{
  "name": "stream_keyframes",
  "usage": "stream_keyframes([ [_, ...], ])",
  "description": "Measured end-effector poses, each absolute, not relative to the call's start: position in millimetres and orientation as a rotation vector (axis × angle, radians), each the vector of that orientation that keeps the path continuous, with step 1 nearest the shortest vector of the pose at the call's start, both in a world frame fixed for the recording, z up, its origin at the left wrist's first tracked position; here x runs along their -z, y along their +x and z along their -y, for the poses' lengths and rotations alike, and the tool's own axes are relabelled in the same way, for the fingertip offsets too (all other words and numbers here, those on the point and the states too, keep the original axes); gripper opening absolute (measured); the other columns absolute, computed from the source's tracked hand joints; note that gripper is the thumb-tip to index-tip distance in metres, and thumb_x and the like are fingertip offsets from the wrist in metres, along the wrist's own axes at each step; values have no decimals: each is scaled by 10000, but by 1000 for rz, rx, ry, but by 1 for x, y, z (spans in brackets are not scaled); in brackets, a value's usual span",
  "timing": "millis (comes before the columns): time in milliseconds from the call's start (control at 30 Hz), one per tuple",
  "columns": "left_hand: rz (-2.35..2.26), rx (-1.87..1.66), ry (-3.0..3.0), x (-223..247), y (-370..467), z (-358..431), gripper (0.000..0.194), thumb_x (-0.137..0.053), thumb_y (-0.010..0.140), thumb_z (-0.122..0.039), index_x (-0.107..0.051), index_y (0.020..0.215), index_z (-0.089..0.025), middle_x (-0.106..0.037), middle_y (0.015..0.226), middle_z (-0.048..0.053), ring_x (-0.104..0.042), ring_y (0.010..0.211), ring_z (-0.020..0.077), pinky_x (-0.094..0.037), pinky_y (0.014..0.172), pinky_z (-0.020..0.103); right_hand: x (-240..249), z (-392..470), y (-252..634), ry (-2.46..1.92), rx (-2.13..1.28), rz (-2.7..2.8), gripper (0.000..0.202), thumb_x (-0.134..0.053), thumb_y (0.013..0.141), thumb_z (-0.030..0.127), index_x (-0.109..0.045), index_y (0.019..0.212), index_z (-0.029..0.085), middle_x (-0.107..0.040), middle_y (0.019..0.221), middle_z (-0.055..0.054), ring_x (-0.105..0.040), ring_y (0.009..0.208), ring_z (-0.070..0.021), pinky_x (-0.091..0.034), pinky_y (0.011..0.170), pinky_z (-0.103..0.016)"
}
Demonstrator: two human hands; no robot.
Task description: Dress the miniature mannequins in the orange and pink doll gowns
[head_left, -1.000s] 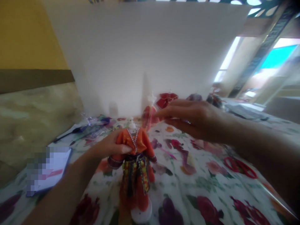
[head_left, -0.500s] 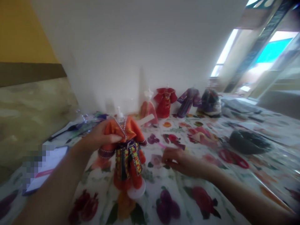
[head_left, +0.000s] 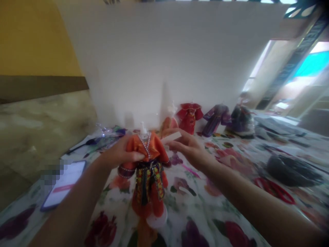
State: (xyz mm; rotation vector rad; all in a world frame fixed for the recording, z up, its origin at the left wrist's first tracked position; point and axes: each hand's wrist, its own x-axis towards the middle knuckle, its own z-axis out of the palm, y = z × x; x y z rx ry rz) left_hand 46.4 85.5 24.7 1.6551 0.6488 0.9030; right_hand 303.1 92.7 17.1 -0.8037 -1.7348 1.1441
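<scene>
A small mannequin stand wears an orange doll costume (head_left: 151, 149) with beaded trim, a patterned dark sash and a round white base (head_left: 157, 219). My left hand (head_left: 120, 152) is closed on the costume's upper part at the left, thumb across its front. Beyond its right shoulder, a white strip (head_left: 172, 138) sticks out. My right hand (head_left: 187, 147) is around that strip, thumb below and fingers above, spread apart. Whether the fingertips touch the strip or the costume is not clear.
Behind stand a red doll costume (head_left: 190, 118), a purple one (head_left: 217, 118) and a dark wrapped one (head_left: 243, 120). A phone (head_left: 64, 187) lies at left. Red-handled scissors (head_left: 275, 190) and a dark plastic bundle (head_left: 293, 169) lie at right on the flowered tablecloth (head_left: 203, 212).
My right hand has moved up and left from the tablecloth to the white strip. My left hand keeps its hold on the costume. The whole view has shifted slightly.
</scene>
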Motion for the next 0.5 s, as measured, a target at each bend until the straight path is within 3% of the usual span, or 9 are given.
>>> stream_keyframes([
  [100, -653, -938, 1671, -27, 43, -86, 249, -755, 701, -247, -719, 933, -163, -690, 880, 59, -621, 793, 165, -514, 693, 253, -26, -101, 282, -732, -1055, 1692, 209, -669, 864, 407, -707, 981, 239, -685, 827, -14, -603, 686, -124, -516, 650, -276],
  [233, -663, -1000, 1620, -25, 35, -92, 276, -771, 678, -254, -712, 931, -161, -684, 885, 59, -612, 785, 161, -499, 705, 270, -41, -127, 276, -648, -1026, 1668, 143, -711, 816, 370, -726, 795, 229, -706, 843, -19, -620, 690, -130, -506, 624, -278],
  [333, -650, -1038, 1581, -25, 29, -97, 259, -783, 675, -248, -699, 902, -157, -674, 854, 37, -603, 757, 135, -480, 711, 255, -54, -162, 280, -740, -984, 1520, 128, -743, 772, 362, -724, 803, 239, -628, 670, 18, -530, 542, -106, -441, 512, -251],
  [500, -568, -1012, 1617, -27, 33, -97, 314, -792, 641, -210, -667, 925, -160, -646, 866, 21, -591, 782, 139, -478, 744, 265, -50, -232, 249, -735, -849, 1335, 203, -746, 732, 393, -698, 847, 232, -610, 711, 24, -544, 611, -110, -447, 583, -251],
])
